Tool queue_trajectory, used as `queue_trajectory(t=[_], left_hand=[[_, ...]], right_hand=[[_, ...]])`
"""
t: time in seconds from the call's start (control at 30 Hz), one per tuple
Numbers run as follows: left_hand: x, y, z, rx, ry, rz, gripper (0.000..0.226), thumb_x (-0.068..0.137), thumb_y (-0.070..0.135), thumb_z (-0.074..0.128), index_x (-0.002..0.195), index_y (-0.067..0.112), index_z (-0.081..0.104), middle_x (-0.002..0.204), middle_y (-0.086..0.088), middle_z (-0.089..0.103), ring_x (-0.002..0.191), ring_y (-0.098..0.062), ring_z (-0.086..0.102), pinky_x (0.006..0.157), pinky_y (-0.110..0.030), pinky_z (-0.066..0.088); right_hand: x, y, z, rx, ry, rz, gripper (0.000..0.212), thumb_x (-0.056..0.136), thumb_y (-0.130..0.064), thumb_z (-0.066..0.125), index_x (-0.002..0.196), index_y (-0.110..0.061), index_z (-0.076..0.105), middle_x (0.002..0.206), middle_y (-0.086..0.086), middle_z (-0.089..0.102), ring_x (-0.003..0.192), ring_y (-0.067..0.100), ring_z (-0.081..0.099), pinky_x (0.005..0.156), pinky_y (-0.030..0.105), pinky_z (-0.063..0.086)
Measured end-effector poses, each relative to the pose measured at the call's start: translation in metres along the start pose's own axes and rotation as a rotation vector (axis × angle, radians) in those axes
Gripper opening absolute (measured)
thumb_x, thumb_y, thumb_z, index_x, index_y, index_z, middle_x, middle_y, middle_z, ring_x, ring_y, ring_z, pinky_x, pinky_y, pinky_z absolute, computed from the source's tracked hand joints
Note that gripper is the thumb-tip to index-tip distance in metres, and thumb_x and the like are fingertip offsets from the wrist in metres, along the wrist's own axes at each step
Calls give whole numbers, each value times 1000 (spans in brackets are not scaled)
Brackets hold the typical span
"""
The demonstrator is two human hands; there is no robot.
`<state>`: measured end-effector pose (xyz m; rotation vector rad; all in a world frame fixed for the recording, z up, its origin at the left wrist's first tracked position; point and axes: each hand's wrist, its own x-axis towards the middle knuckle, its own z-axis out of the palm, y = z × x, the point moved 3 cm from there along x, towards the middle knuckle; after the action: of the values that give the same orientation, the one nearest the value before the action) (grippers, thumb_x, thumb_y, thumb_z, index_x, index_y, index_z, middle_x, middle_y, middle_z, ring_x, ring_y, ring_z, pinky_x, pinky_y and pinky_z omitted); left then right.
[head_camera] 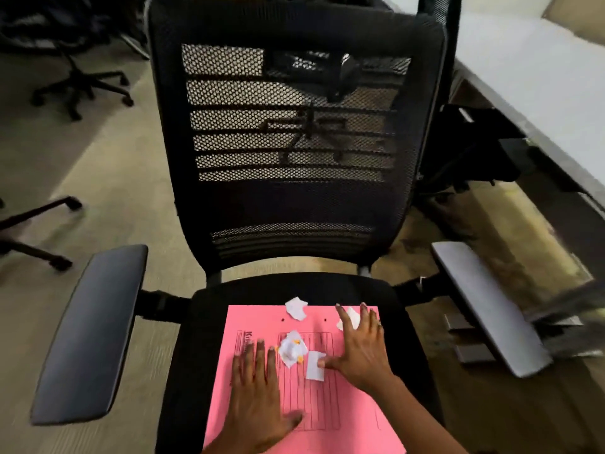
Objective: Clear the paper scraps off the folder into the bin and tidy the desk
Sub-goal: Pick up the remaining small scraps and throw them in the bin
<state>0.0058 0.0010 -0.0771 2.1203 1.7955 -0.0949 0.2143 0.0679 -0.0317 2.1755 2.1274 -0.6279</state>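
Pink folder (pixel 304 385) lying flat on the seat of a black mesh office chair (pixel 294 142), serving as a tray for the paper scraps. Four scraps visible: a crumpled white one with orange flecks (pixel 292 348) near the folder's middle, a flat white rectangle (pixel 315 366) just beside it toward the folder's right half, a curled piece (pixel 296 308) overhanging the folder's far edge, and one (pixel 349 317) at the folder's far right corner, partly under fingers.

Left hand (pixel 258 398) spread flat and fully open, palm down on the folder's left half, fingertips just short of the crumpled scrap; gripping nothing, apparently pinning the folder in place on the soft seat. Right hand (pixel 360 352) likewise open and splayed on the folder's right half, thumb resting on the edge of the flat rectangle, fingers reaching over the corner scrap; touching paper, closed on none of it. Likely posture for raking the scraps together, or for steadying the folder prior to lifting it with its load.

No bin in view. White tabletop (pixel 540 70) well beyond the folder's right side, past the chair's right armrest (pixel 487 306). Other chair bases (pixel 82 86) on the carpet far off the folder's left. None of the scraps gathered yet; clearing judged barely begun.
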Motion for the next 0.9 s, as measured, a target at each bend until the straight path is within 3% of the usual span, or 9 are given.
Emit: queue_trajectory(t=[0.1, 0.2, 0.3, 0.37, 0.5, 0.6, 0.73, 0.83, 0.9], left_hand=[[18, 5, 2, 0, 32, 2, 134, 51, 90, 45, 146, 0, 17, 151, -27, 18, 138, -46, 20, 106, -61, 19], [37, 9, 0, -21, 22, -28, 135, 53, 92, 44, 147, 2, 10, 152, -27, 18, 139, -46, 18, 107, -60, 17], [54, 13, -5, -33, 20, -80, 128, 55, 92, 41, 142, -1, 28, 148, -27, 29, 138, -44, 22, 110, -56, 12], [60, 16, -7, -44, 27, -96, 118, 56, 82, 47, 138, -1, 35, 145, -26, 35, 136, -41, 25, 109, -55, 14], [65, 15, -11, -24, 47, -169, 117, 54, 70, 55, 141, -2, 23, 146, -26, 35, 136, -39, 29, 113, -54, 21], [64, 16, -13, 74, 26, -177, 108, 73, 71, 43, 147, 2, 3, 156, -21, 10, 143, -36, 6, 116, -50, -2], [64, 14, -8, 49, 10, -167, 95, 70, 61, 52, 142, 4, 29, 141, -17, 42, 131, -34, 35, 113, -53, 21], [65, 13, -10, 85, 62, -114, 72, 77, 50, 46, 133, 5, 44, 128, -17, 53, 120, -33, 46, 107, -55, 30], [64, 13, -11, 80, 73, -98, 62, 76, 43, 54, 127, 7, 50, 119, -16, 57, 112, -33, 51, 104, -56, 34]], right_hand=[[19, 4, 15, 44, -18, 3, 118, 56, -90, 43, 147, -34, -8, 157, 21, -5, 144, 37, -9, 115, 52, 2], [30, -5, 27, -28, 0, -47, 104, 68, -86, 33, 149, -28, 6, 156, 24, 8, 144, 39, 1, 114, 50, 0], [35, -28, 29, -32, 108, -136, 81, 82, -75, 31, 142, -21, 30, 141, 27, 41, 133, 43, 33, 111, 52, 23], [38, -44, 29, 16, 150, -176, 70, 83, -66, 39, 138, -23, 33, 134, 22, 49, 127, 40, 40, 107, 51, 34], [53, -69, 25, 18, 129, -288, 61, 86, -58, 41, 141, -34, 30, 145, 27, 33, 132, 45, 30, 108, 55, 29], [66, -78, 30, -50, 33, -427, 57, 89, -57, 29, 143, -38, 26, 154, 26, 16, 138, 46, 17, 112, 55, 21], [65, -81, 38, -64, -24, -541, 53, 93, -45, 27, 139, -20, 37, 151, 21, 27, 137, 39, 25, 116, 49, 20], [55, -76, 37, 9, 51, -617, 38, 97, -28, 38, 126, -10, 52, 130, 13, 54, 120, 28, 46, 108, 38, 35], [45, -66, 34, 89, 87, -690, 33, 94, -24, 45, 120, -8, 57, 118, 9, 61, 108, 24, 52, 101, 33, 39]])
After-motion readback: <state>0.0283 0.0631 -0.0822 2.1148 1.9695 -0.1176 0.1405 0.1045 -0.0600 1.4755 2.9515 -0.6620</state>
